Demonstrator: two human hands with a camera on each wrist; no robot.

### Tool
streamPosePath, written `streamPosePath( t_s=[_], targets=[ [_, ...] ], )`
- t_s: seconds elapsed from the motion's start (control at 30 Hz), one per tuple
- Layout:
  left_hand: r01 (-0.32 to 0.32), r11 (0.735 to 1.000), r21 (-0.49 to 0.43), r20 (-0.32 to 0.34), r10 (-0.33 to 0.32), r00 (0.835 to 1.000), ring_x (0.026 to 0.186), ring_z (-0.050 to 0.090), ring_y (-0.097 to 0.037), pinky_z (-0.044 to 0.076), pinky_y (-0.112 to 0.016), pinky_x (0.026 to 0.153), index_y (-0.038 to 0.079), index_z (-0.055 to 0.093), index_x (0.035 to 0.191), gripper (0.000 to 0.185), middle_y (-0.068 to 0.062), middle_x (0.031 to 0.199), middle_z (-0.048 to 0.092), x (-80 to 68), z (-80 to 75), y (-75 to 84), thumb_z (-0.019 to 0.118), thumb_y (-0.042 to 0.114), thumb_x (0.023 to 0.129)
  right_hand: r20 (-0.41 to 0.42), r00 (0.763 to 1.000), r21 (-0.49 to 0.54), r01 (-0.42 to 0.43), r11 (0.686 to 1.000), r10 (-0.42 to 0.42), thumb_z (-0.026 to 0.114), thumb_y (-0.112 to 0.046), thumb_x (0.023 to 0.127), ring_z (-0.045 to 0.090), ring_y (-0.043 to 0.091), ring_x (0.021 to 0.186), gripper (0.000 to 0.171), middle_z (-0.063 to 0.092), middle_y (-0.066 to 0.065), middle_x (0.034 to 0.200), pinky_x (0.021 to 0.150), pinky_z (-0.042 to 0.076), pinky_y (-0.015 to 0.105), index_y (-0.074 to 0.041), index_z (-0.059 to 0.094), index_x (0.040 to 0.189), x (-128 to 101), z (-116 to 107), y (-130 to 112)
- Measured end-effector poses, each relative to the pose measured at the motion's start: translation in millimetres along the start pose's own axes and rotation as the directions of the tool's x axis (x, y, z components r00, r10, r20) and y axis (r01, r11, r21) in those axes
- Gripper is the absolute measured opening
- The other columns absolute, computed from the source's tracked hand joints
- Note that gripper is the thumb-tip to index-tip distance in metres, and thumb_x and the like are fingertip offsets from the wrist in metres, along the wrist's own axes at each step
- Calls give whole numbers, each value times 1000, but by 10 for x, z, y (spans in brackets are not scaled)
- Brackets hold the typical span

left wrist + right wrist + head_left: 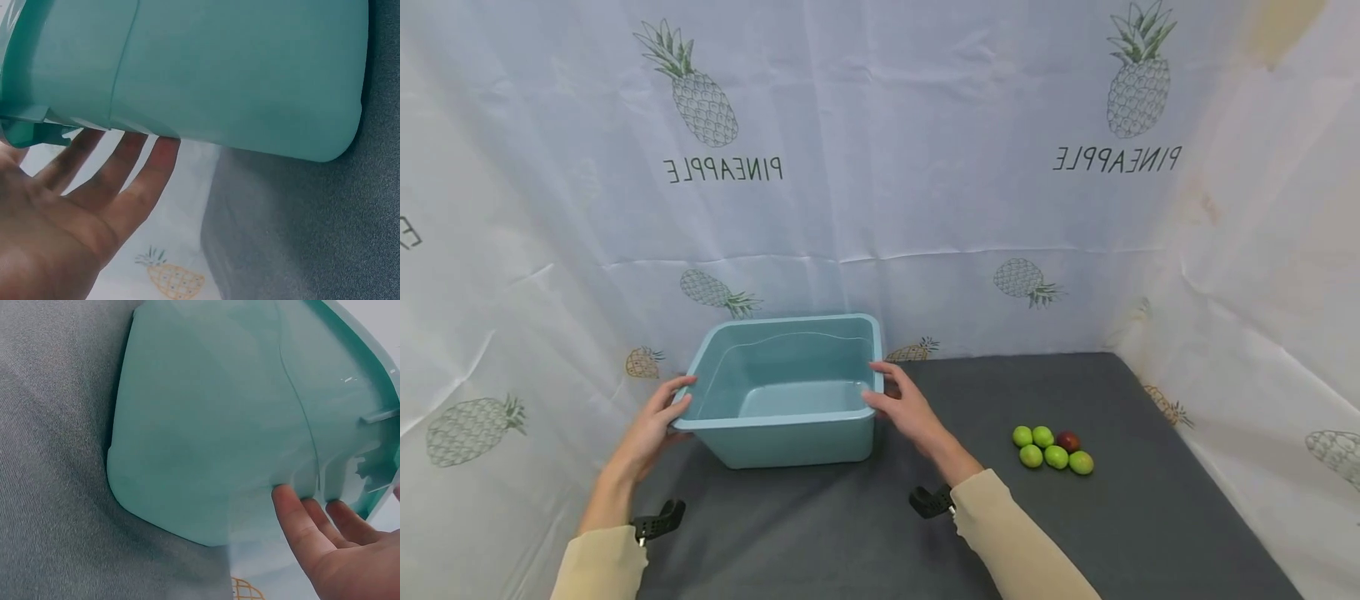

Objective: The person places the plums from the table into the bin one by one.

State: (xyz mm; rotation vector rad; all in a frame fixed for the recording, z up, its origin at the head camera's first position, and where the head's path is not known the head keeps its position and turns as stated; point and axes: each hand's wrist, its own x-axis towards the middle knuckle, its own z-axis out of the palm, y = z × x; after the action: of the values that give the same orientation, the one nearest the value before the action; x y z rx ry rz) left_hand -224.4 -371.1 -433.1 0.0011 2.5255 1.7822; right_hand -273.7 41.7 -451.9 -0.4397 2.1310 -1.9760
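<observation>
A light blue-green plastic basin [786,443] stands upright on the dark cloth, left of the middle in the head view. Its inside shows nothing in it. My left hand [646,432] grips the left rim, thumb and forefinger over the edge. In the left wrist view, other fingers of that hand [81,212] touch the outer wall [237,75] below the rim. On the opposite side my right hand [912,412] holds the right rim, with the thumb over it. The right wrist view shows its fingertips [284,494] against the basin's outside [194,425].
Several small green fruits [1056,457] and a dark red one [1068,442] lie grouped on the dark table cloth [1000,383] at the right. White pineapple-print curtain [925,208] hangs behind and at both sides. The basin's back stands close to it.
</observation>
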Motion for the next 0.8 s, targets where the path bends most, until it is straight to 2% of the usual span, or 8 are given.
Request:
streamPosePath(
  t_s=[0.13,0.33,0.6,0.8],
  targets=[
    [4,1000,11,-5,-4,1000,147,15,-52,40,-61,100,9,20,160,65,-21,168,-8,-21,42,26,41,44,109,-3,1000,2,-15,1000,15,68,-28,100,53,31,130,58,42,15,152,99,48,52,-22,45,152,-44,-42,-1],
    [8,1000,22,-18,-7,1000,147,18,-50,40,-64,100,7,22,159,66,-22,168,-2,-27,123,64,42,45,109,-14,1000,18,-27,999,27,68,-27,99,54,32,129,58,42,17,152,100,47,54,-19,45,152,-78,-111,15],
    [-1,1000,27,-34,2,999,144,26,-48,47,-48,93,7,24,158,61,-24,167,3,-33,206,87,42,40,110,-30,998,16,-48,999,48,69,-26,99,52,34,131,60,42,20,152,98,48,54,-16,44,153,-113,-162,-7],
    [-6,999,34,-53,8,999,144,27,-48,49,-43,90,8,27,157,57,-23,167,6,-33,292,91,42,37,110,-57,997,10,-47,999,48,69,-24,99,53,34,130,58,43,20,152,98,48,56,-17,46,151,-171,-206,-18]
  ],
)
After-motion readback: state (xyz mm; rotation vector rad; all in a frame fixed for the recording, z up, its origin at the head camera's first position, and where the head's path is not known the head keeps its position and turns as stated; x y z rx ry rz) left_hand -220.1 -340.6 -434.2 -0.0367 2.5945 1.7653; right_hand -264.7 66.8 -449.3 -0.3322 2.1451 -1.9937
